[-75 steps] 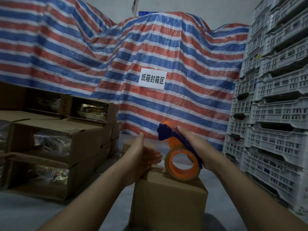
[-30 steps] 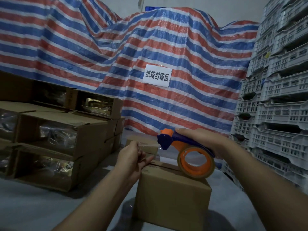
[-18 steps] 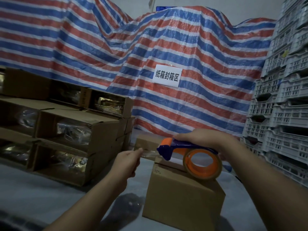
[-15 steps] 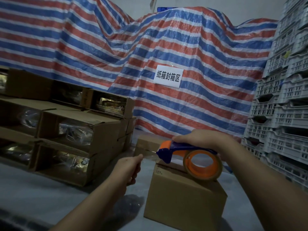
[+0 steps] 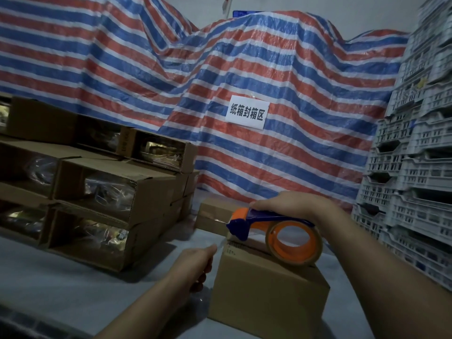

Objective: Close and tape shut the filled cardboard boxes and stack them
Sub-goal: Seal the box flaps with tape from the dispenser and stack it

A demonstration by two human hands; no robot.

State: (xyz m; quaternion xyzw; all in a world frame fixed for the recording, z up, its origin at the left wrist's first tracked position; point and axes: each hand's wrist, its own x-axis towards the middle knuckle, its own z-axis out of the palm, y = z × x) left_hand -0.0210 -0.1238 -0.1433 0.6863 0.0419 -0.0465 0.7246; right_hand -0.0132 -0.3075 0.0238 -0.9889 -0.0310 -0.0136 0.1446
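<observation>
A closed brown cardboard box stands on the grey floor in front of me. On its top rests an orange and blue tape dispenser with its roll of clear tape, gripped from above by my right hand. My left hand is at the box's upper left edge and pinches the free end of the clear tape, which runs from the dispenser's nose down toward the box's left side. A second taped box lies behind it.
Open cardboard boxes filled with plastic-wrapped goods are stacked on the left. A striped red, white and blue tarp with a white paper sign covers the back. Grey plastic crates are piled high on the right.
My left hand has drawn the tape end out of the dispenser to the left and then lowered it to the box's left edge. The right hand keeps the dispenser on the box top.
</observation>
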